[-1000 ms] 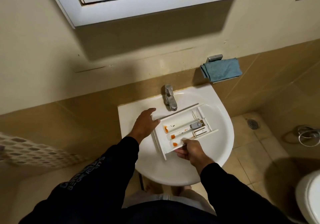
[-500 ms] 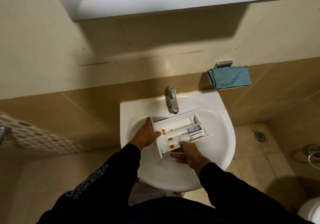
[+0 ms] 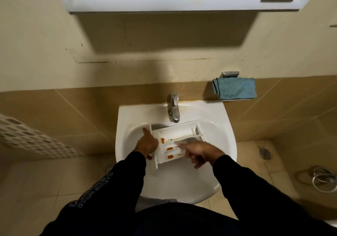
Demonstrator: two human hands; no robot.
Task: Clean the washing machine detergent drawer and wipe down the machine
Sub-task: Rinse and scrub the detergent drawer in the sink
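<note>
White, orange-stained detergent drawer [image 3: 175, 142] in sink [image 3: 182, 181]

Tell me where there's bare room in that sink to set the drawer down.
The sink has bare basin nearest the person, between the detergent drawer and the front rim. A smaller patch lies right of the drawer. It is crowded at the back by the faucet, and mid-basin around the left hand and right hand.

Black long sleeves [image 3: 255, 190], pale lettering on left.

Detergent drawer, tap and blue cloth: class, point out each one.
detergent drawer [image 3: 175, 135], head view, far compartment floor.
tap [image 3: 174, 108], head view, middle of the metal body.
blue cloth [image 3: 235, 87], head view, centre of the folded cloth.
</note>
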